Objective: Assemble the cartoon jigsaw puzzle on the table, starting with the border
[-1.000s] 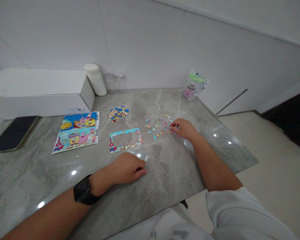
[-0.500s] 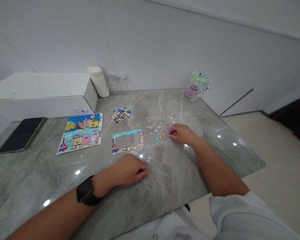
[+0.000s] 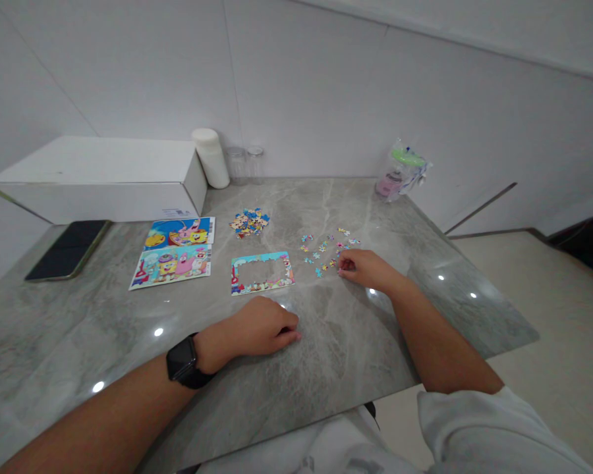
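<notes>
My left hand, a black watch on its wrist, rests on the table, fingers loosely curled in with nothing visible in them. It lies just in front of a cartoon puzzle frame, whose border is assembled around a bare middle. At the right edge of a scatter of small loose puzzle pieces, my right hand pinches thumb and fingers together low over the table. A puzzle piece appears to be at its fingertips, mostly hidden by them. Behind the frame lies a heap of blue and yellow puzzle pieces.
Two cartoon picture cards overlap at the left, beside a dark phone. Along the wall stand a white box, a white bottle, two clear jars and a bagged cup with a green lid. The table's edge runs down the right.
The view has shifted, so everything sits slightly further right. My right hand has drawn back a little from the loose pieces, its fingers still together. My left hand stays resting in front of the frame.
</notes>
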Demonstrator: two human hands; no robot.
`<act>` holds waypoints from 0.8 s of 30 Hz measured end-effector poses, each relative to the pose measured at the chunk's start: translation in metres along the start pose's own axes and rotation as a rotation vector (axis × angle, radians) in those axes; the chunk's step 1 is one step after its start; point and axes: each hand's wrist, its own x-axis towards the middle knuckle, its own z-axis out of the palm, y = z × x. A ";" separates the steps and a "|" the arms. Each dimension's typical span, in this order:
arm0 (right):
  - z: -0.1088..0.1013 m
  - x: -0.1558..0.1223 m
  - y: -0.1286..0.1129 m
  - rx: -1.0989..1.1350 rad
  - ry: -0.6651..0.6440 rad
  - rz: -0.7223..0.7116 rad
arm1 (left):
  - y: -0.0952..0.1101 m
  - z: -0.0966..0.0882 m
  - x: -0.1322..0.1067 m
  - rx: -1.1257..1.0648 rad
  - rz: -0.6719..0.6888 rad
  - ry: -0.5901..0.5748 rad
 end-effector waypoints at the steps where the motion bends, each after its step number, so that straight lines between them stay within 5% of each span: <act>1: 0.000 0.000 0.000 0.039 0.002 0.011 | -0.001 0.001 0.000 -0.004 0.002 0.006; 7: -0.006 0.005 -0.019 0.406 0.060 0.028 | -0.005 0.005 -0.002 -0.045 0.018 0.060; 16: -0.033 0.041 -0.088 0.957 0.107 0.096 | -0.005 -0.008 -0.002 -0.181 -0.037 0.102; 24: -0.035 0.082 -0.139 1.084 0.012 0.080 | -0.027 -0.029 -0.011 -0.559 -0.382 0.764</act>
